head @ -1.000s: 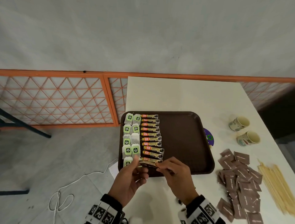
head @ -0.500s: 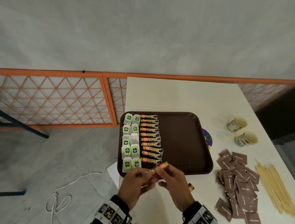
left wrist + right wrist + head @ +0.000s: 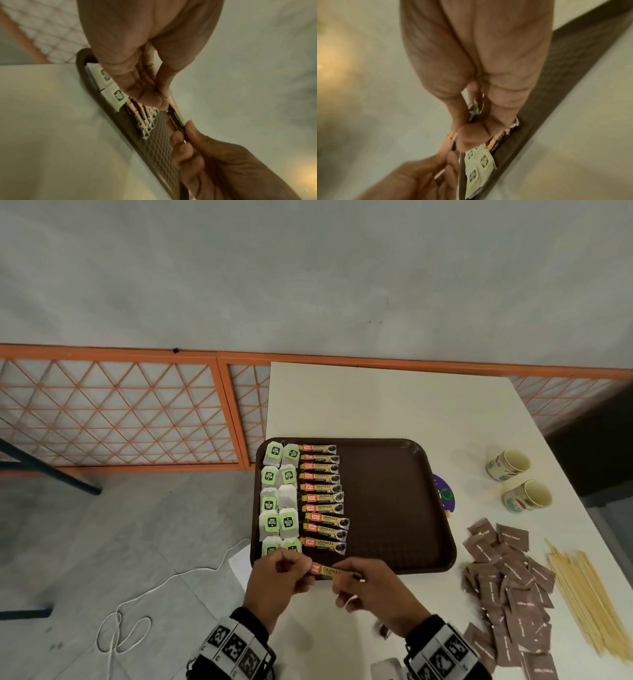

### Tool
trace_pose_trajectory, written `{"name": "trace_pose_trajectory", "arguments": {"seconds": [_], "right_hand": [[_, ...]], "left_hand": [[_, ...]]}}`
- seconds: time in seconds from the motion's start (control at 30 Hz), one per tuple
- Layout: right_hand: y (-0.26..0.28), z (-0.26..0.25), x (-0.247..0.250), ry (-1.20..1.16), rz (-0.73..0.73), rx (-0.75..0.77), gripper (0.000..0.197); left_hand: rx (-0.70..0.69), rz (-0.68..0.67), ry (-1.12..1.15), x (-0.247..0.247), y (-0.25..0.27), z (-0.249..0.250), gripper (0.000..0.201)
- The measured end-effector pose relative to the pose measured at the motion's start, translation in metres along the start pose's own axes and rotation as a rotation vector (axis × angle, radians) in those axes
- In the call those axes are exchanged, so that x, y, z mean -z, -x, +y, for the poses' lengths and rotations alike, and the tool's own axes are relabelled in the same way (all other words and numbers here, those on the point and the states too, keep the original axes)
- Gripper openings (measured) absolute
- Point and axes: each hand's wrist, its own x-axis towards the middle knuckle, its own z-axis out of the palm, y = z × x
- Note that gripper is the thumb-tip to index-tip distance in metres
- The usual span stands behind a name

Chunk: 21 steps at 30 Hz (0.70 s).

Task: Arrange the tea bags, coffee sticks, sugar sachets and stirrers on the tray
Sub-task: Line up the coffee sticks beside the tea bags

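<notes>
Low in the frame, the left hand (image 3: 274,580) and right hand (image 3: 371,587) are pinching opposite ends of one coffee stick (image 3: 329,570), holding it level over the near rim of the brown tray (image 3: 404,508), beyond which coffee sticks and tea bags (image 3: 279,501) are lying in rows

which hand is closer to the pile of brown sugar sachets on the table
Right. The right hand pinches one end of the coffee stick at the tray's near edge, with bare table between it and the sugar sachets. The left hand holds the stick's other end, farther away.
</notes>
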Motion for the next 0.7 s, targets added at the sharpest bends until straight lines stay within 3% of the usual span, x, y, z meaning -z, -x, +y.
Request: {"name": "trace_pose_trajectory", "arguments": {"seconds": [0.07,0.13,0.27,0.4,0.57,0.63,0.7], "right_hand": [[-0.009,0.005,0.004,-0.131,0.102,-0.017,0.016],[-0.022,0.011,0.009,-0.118,0.135,-0.063,0.015],[-0.043,0.018,0.012,0.068,0.192,-0.148,0.022],[-0.051,0.015,0.008,0.453,0.329,-0.130,0.019],[-0.057,0.011,0.006,0.605,0.454,-0.190,0.027],[-0.052,0.008,0.005,0.705,0.511,-0.139,0.028],[-0.049,0.006,0.000,0.779,0.470,-0.015,0.022]], "left_hand": [[0.031,0.048,0.053,-0.002,-0.002,-0.006,0.010],[0.024,0.091,0.027,-0.004,-0.005,-0.011,0.012],[-0.012,0.128,-0.135,0.012,-0.004,-0.015,0.009],[-0.040,0.082,-0.280,0.026,0.001,-0.019,0.011],[-0.058,0.052,-0.355,0.027,0.002,-0.019,0.012],[-0.076,0.048,-0.358,0.027,0.003,-0.018,0.011],[-0.093,0.048,-0.365,0.029,0.003,-0.017,0.010]]}}
